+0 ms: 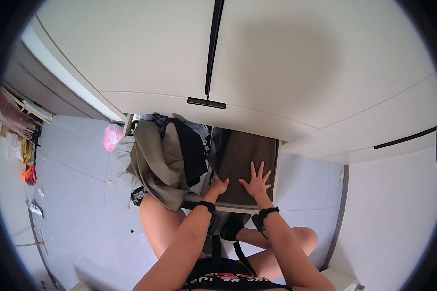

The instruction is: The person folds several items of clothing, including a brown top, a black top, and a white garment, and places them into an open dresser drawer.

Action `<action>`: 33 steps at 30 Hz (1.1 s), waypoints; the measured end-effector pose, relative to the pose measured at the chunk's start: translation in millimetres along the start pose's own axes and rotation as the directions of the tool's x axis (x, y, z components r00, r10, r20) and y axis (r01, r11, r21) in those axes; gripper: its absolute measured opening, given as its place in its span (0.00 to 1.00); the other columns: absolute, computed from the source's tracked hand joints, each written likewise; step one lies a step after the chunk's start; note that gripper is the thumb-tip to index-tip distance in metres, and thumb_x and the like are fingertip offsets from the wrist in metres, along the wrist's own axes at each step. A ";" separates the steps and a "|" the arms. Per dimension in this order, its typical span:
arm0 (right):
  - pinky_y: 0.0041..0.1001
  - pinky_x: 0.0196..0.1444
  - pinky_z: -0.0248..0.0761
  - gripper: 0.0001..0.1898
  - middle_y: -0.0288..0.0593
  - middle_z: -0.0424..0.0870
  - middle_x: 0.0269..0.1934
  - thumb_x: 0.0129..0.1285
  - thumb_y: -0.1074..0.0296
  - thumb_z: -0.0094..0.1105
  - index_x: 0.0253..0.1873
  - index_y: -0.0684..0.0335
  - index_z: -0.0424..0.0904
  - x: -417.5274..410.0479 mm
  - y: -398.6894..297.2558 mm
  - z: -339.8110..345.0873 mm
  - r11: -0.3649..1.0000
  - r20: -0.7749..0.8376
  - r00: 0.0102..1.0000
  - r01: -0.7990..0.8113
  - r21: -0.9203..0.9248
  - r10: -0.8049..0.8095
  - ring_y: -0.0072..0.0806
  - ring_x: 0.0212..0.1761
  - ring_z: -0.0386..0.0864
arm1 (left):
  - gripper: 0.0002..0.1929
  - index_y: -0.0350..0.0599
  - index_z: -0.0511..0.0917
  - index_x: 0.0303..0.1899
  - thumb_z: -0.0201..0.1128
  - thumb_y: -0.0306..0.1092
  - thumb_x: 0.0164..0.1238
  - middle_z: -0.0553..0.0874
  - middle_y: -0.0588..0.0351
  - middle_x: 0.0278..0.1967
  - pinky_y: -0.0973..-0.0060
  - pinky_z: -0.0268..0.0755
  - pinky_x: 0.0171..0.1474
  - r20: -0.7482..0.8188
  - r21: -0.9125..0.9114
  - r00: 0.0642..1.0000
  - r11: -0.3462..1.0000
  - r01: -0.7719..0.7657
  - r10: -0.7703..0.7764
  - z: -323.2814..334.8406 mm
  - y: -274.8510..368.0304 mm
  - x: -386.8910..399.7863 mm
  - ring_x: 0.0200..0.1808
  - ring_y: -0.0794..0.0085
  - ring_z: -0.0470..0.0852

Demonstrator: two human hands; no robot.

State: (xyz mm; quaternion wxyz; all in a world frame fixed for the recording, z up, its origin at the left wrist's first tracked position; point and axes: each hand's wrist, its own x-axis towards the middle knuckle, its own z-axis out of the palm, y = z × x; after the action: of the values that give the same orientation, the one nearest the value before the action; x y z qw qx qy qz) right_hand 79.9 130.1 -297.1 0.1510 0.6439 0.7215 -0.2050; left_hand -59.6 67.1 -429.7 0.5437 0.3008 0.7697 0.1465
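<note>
An open drawer juts out of the pale cabinet. Dark brown flat fabric covers its right part. On this fabric rests my right hand, palm down with fingers spread. At the fabric's left edge is my left hand, thumb apart, its other fingers partly hidden beside the fabric; whether they grip it is unclear. Left of it lies a heap with an olive-brown garment and a black cloth. Light grey fabric hangs over the drawer's left side, and patterned blue cloth shows behind.
Cabinet doors with a long black handle rise beyond the drawer. A pink plastic bag lies on the floor at the left. Farther left are scissors and a fringed checked cloth. My bent legs flank the drawer's front.
</note>
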 end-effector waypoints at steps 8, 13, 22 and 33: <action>0.71 0.55 0.42 0.34 0.42 0.29 0.72 0.61 0.43 0.45 0.70 0.40 0.45 -63.0 31.4 56.9 0.965 -0.236 0.952 0.143 -0.219 -0.194 0.60 0.70 0.26 | 0.44 0.50 0.41 0.68 0.61 0.40 0.53 0.52 0.42 0.66 0.51 0.51 0.64 -0.315 0.308 0.876 0.913 -0.269 0.364 -45.4 76.4 -91.1 0.64 0.39 0.54; 0.58 0.58 0.56 0.33 0.48 0.42 0.71 0.60 0.45 0.47 0.68 0.51 0.54 -41.8 39.9 39.5 0.989 0.206 0.976 0.091 -0.118 -0.065 0.58 0.69 0.44 | 0.40 0.55 0.58 0.65 0.66 0.39 0.46 0.51 0.45 0.67 0.43 0.46 0.63 -0.505 0.732 0.515 0.660 -0.170 0.692 -146.5 117.2 -171.4 0.68 0.40 0.42; 0.35 0.58 0.63 0.31 0.59 0.73 0.53 0.57 0.51 0.54 0.59 0.68 0.66 -98.2 -27.0 -38.3 0.797 -0.027 0.864 0.475 0.373 -0.502 0.49 0.55 0.71 | 0.34 0.41 0.60 0.61 0.63 0.34 0.50 0.63 0.35 0.59 0.54 0.72 0.47 -0.715 0.226 0.684 0.973 0.035 0.142 -271.1 11.1 -186.6 0.52 0.50 0.73; 0.29 0.60 0.61 0.41 0.49 0.70 0.56 0.41 0.75 0.69 0.63 0.67 0.57 -160.9 -78.7 -97.9 0.058 -0.456 0.674 0.593 0.803 -0.581 0.36 0.58 0.68 | 0.20 0.43 0.68 0.54 0.46 0.21 0.58 0.78 0.62 0.42 0.83 0.73 0.31 0.069 -0.387 0.657 0.627 -0.676 0.751 -185.3 101.7 -349.7 0.37 0.79 0.78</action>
State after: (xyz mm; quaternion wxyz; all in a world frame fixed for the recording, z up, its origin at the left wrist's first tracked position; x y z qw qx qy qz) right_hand 26.6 31.8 -126.4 -0.3342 0.2620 0.6718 -0.6069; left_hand -120.5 -52.8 -43.8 0.5647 0.5023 0.4832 0.4420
